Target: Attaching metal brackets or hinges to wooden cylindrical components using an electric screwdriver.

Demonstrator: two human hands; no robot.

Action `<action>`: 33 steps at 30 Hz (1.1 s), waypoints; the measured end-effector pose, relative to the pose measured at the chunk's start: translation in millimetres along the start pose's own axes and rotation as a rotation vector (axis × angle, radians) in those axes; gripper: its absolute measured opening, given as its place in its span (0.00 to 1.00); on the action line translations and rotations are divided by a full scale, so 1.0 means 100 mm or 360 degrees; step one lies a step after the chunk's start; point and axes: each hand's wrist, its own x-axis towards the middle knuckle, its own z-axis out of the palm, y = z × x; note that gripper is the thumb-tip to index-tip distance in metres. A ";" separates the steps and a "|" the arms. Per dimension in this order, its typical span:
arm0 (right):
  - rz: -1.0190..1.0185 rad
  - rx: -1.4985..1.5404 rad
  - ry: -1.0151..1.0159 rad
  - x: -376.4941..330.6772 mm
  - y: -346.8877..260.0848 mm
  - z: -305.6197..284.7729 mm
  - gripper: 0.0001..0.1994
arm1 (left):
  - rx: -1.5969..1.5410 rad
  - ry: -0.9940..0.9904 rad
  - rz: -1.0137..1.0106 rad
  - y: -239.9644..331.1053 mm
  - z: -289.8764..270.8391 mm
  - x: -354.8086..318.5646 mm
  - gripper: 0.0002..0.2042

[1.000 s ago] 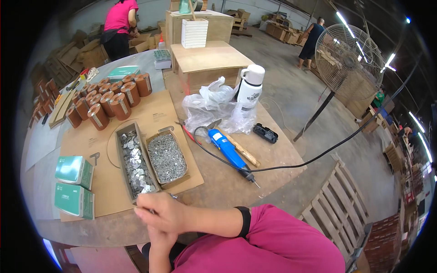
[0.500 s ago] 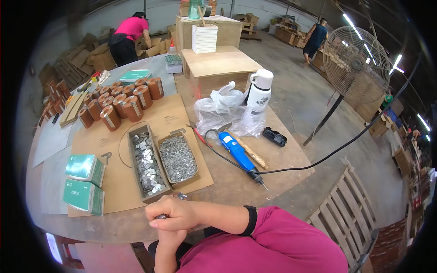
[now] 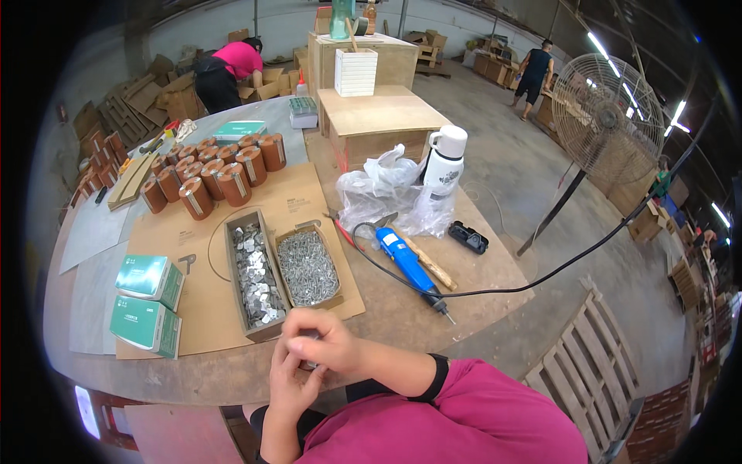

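Two green boxes (image 3: 147, 301) lie stacked near the left edge of the round wooden table (image 3: 464, 286), just off the cardboard sheet (image 3: 201, 309) that covers the middle of it, likely to spare the tabletop and catch stray bits. Beyond them, toward the far left edge, a cluster of brown cylinders (image 3: 212, 174) stands upright in rows, grouped as if kept as stock within reach. On the cardboard, close to the near edge, two open trays sit side by side and touching: the long tray of flat metal pieces (image 3: 255, 278) on the left, the shorter tray of small nails or screws (image 3: 308, 267) on the right, both directly ahead of the hands so either can be dipped into without leaning. At the near edge the left hand (image 3: 290, 387) and the right hand (image 3: 328, 348) meet, the right one laid over the left; their fingers are curled tight around a small metal piece (image 3: 309, 362), most of it hidden, so its shape cannot be told. Right of the trays a blue corded power tool (image 3: 410, 263) lies flat, tip toward the near right edge, its black cable (image 3: 541, 278) trailing off the right side. Behind it sit crumpled clear plastic bags (image 3: 382, 193) and a white flask (image 3: 444, 162), upright, parked clear of the working patch.
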 end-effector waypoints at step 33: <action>0.0199 -0.1947 0.0802 -0.82 0.88 -1.25 0.05 | 0.0148 0.0702 -0.0254 -0.02 -1.03 0.69 0.30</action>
